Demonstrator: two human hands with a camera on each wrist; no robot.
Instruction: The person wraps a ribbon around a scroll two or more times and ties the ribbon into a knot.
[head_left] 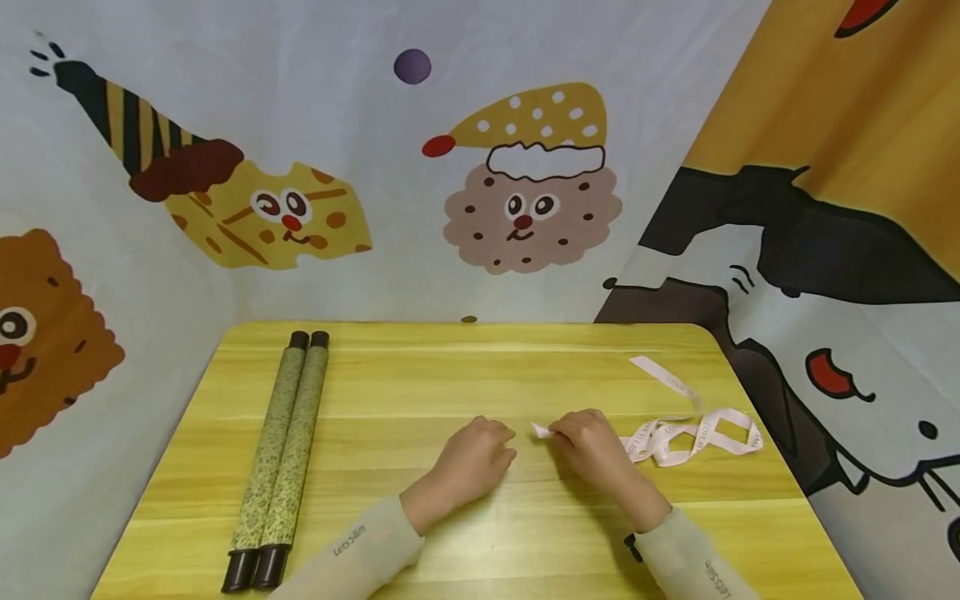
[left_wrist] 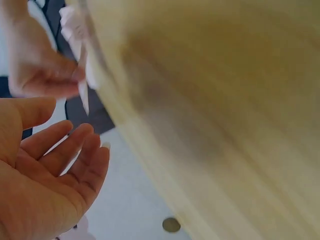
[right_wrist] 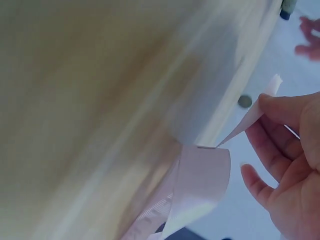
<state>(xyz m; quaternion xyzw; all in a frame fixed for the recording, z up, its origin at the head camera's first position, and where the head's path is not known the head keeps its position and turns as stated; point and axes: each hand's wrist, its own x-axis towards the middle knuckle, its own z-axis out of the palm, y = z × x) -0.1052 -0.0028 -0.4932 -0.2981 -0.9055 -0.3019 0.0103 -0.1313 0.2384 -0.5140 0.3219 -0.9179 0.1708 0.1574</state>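
Observation:
A pale pink ribbon (head_left: 705, 435) with printed lettering lies in loose loops on the right of the table. My right hand (head_left: 596, 446) pinches one end of it between thumb and forefinger, and a short tip sticks out past the fingers. In the right wrist view the ribbon (right_wrist: 202, 182) curves away from that pinch. My left hand (head_left: 468, 458) hovers near the middle of the table, a small gap from the ribbon's tip. Its fingers (left_wrist: 75, 157) are loosely bent and hold nothing in the left wrist view.
Two rolled tubes (head_left: 288, 450) with a green floral pattern and dark end caps lie side by side on the left of the wood-grain table (head_left: 420, 367). A cloth (head_left: 337, 83) with cartoon prints hangs behind the table.

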